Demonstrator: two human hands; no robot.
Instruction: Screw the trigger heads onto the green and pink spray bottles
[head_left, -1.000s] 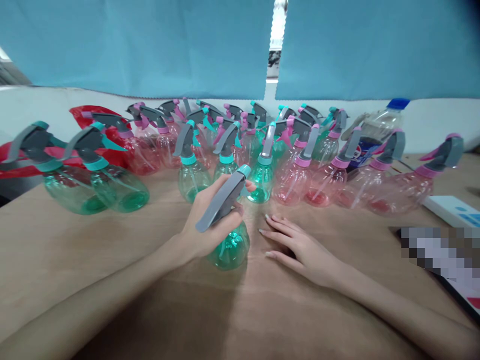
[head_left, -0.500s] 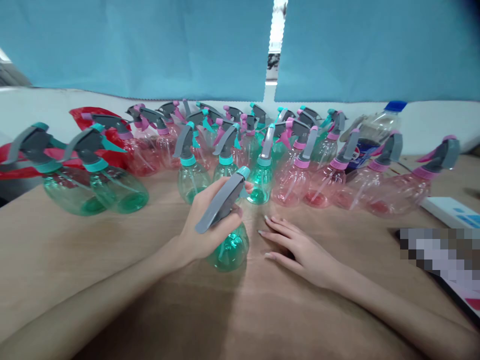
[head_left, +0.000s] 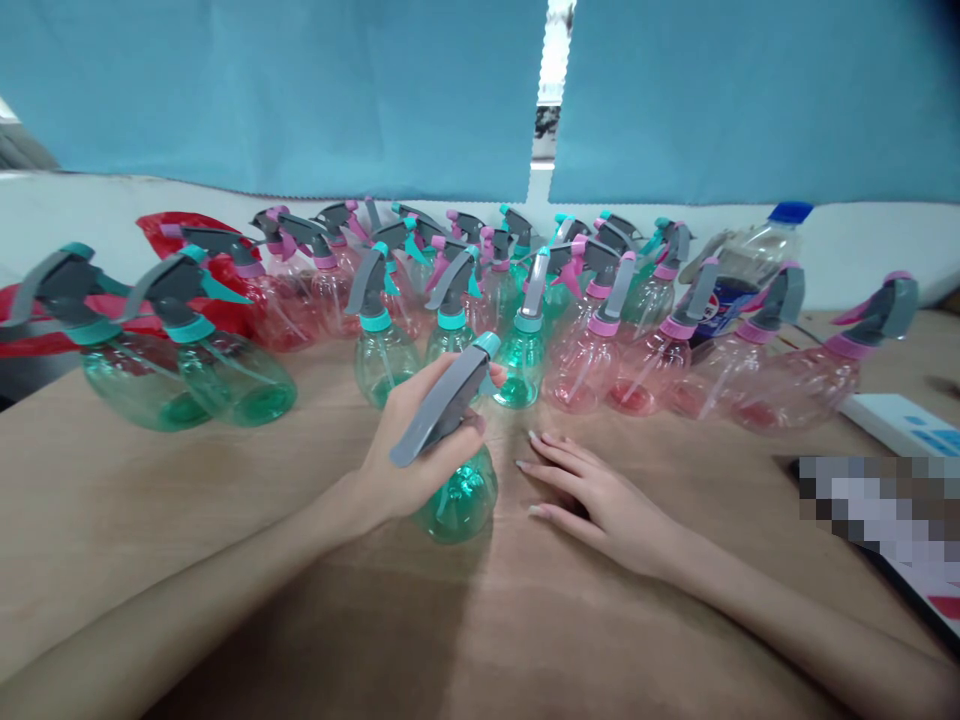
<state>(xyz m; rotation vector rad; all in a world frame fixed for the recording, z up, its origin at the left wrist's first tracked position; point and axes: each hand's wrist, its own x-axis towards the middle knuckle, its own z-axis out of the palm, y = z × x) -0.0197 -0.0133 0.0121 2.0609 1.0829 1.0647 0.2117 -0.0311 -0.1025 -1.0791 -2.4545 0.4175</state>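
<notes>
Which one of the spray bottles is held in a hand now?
The green spray bottle nearest the camera, gripped by the left hand. The other spray bottles are farther back, and neither hand holds them.

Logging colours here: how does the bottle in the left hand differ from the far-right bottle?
The held bottle has a green body; the far-right bottle is pink.
The held bottle's spray head is teal-tipped; the far-right bottle's is pink-tipped.
The left hand grips the held bottle; no hand touches the far-right bottle.
Both have see-through bodies and grey levers.
</notes>
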